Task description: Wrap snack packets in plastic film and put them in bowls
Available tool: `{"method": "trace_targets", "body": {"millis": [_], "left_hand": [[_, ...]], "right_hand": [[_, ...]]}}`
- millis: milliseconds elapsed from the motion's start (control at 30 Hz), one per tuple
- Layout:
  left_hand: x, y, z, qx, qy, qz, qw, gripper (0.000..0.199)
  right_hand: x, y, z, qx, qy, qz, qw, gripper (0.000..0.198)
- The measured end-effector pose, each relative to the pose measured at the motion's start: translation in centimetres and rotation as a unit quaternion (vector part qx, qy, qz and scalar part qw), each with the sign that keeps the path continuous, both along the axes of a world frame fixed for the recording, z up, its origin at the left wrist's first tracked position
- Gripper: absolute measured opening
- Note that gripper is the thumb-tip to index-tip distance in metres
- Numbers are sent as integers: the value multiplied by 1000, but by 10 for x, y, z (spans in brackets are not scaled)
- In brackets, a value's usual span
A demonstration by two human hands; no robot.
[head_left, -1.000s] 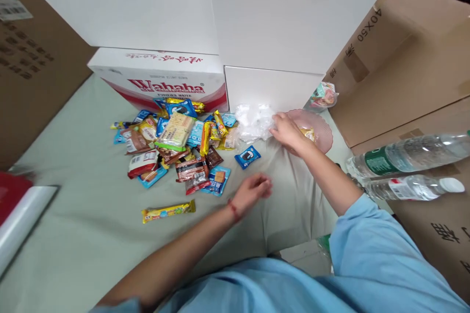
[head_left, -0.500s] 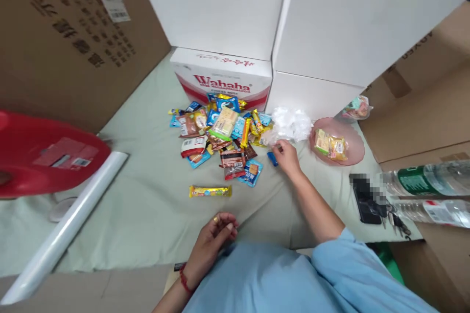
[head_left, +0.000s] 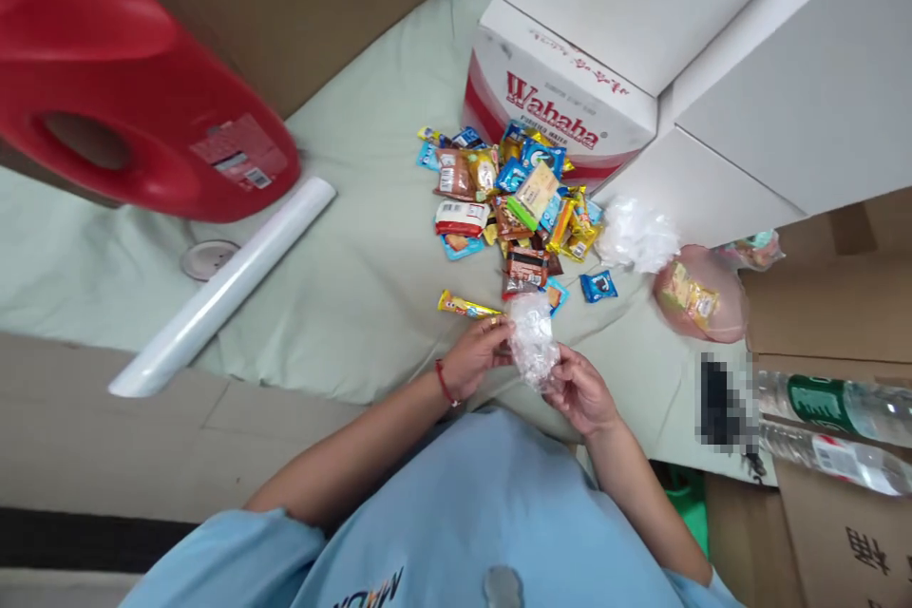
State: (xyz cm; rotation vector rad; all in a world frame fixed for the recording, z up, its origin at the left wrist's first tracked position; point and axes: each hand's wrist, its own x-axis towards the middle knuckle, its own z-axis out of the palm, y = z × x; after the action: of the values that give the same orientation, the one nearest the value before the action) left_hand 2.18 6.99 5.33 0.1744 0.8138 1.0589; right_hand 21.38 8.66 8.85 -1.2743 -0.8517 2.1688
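Observation:
A crumpled clear plastic bag [head_left: 533,342] is stretched between my two hands, close to the table's front edge. My left hand [head_left: 481,351] pinches its left side with thumb and fingers. On the lower right side, the fingers of my right hand [head_left: 580,389] are closed on it. Just beyond my left hand lies a yellow snack stick [head_left: 466,305], its right end near the bag. Farther back is a heap of wrapped snacks [head_left: 527,199] in blue, brown, red and yellow packets. A small blue packet [head_left: 598,286] lies apart, to the right of the heap.
More crumpled clear plastic [head_left: 639,236] lies beside a pink bowl [head_left: 737,304] with snacks. A Wahaha box [head_left: 562,104] stands behind. Left are a red jug [head_left: 242,123], a white roll [head_left: 228,290] and a round lid [head_left: 206,259]; right, two bottles [head_left: 819,404].
My right hand has come back from beside the plastic pile with a clear bag. My left hand has moved up and taken hold of it too. The view has turned left.

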Motion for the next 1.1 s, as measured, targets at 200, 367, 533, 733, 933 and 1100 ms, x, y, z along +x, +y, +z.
{"method": "trace_targets", "body": {"millis": [200,367,533,733,933,1100], "left_hand": [[-17,-18,-11,23,128,125,984,45],[-12,-28,-7,90,239,118,960,36],[-1,-29,-4,85,191,121,970,36],[6,-16,-5,42,208,148,966,43],[9,-3,2,32,150,127,980,51],[8,2,0,48,291,103,950,55]], "right_hand": [[-13,12,9,286,-282,1,916,25],[-45,10,12,421,-269,104,860,22],[-55,11,-4,469,-268,116,834,16],[-20,20,-3,371,-170,72,910,23],[28,32,5,173,-88,-61,979,36],[53,31,2,90,-45,-93,991,41]]}}
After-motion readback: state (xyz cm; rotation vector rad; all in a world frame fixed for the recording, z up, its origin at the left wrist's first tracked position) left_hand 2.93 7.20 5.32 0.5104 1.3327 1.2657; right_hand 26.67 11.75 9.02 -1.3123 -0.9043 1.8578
